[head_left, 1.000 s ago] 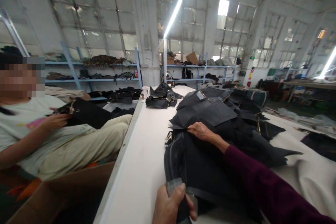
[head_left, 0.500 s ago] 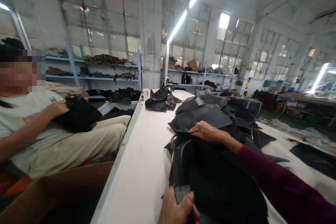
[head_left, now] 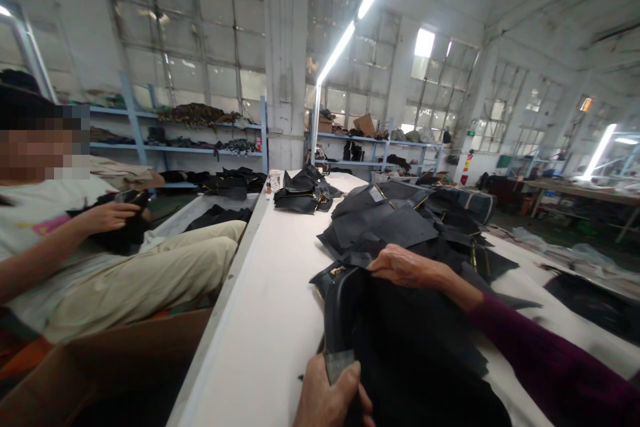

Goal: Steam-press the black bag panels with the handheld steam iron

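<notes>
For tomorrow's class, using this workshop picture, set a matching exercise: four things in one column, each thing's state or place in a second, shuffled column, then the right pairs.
Column 1
1. Right hand in a maroon sleeve
2. Left hand
3. Seated co-worker's hand
4. Cardboard box

Column 2
A. Open, beside the white table
B. Gripping a grey strip on black material
C. Holding a black bag over the lap
D. Resting on the black material near a gold-coloured fitting

Pairs: 1-D, 2-B, 3-C, 4-A

Tall steel-framed factory windows (head_left: 185,33) along whitewashed walls, divided by a thick white pillar (head_left: 285,60). Long fluorescent tube (head_left: 345,53) overhead. Blue metal shelving (head_left: 150,150) beneath the windows, piled with dark goods and a cardboard box (head_left: 366,125). Wooden table (head_left: 580,191) at far right.
</notes>
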A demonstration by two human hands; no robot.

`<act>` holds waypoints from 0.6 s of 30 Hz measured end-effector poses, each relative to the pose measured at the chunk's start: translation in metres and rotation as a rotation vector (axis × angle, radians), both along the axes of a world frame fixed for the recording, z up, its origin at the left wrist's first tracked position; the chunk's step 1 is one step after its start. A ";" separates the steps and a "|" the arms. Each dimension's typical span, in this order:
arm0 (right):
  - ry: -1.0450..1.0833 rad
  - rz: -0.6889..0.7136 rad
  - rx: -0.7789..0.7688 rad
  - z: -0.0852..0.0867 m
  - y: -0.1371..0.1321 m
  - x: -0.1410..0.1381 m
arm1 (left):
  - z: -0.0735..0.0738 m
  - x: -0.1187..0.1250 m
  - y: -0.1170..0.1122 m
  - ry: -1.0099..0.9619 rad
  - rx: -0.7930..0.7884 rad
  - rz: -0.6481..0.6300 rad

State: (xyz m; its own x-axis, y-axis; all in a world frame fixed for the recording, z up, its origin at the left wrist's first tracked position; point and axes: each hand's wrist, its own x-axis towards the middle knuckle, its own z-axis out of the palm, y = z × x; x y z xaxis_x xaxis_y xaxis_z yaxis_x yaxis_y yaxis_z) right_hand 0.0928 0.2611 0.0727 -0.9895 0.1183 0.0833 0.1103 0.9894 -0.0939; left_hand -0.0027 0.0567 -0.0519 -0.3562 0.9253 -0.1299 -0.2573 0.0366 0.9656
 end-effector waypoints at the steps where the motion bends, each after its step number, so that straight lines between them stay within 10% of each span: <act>1: -0.016 -0.005 -0.046 -0.003 0.002 0.003 | -0.003 -0.002 0.001 0.003 -0.005 0.010; 10: 0.091 -0.193 -0.373 -0.072 0.032 0.023 | -0.017 -0.022 0.007 -0.090 -0.082 0.139; 18: 0.421 -0.312 -0.281 -0.119 0.023 0.010 | -0.015 -0.018 0.009 -0.124 -0.157 0.130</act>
State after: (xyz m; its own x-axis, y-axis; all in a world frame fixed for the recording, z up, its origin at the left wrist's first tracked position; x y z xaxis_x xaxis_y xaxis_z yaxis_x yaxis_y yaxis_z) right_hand 0.1027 0.2836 -0.0462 -0.7932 0.4723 0.3845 0.2881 0.8472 -0.4464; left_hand -0.0205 0.0657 -0.0664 -0.4432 0.8379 -0.3185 -0.3858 0.1423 0.9115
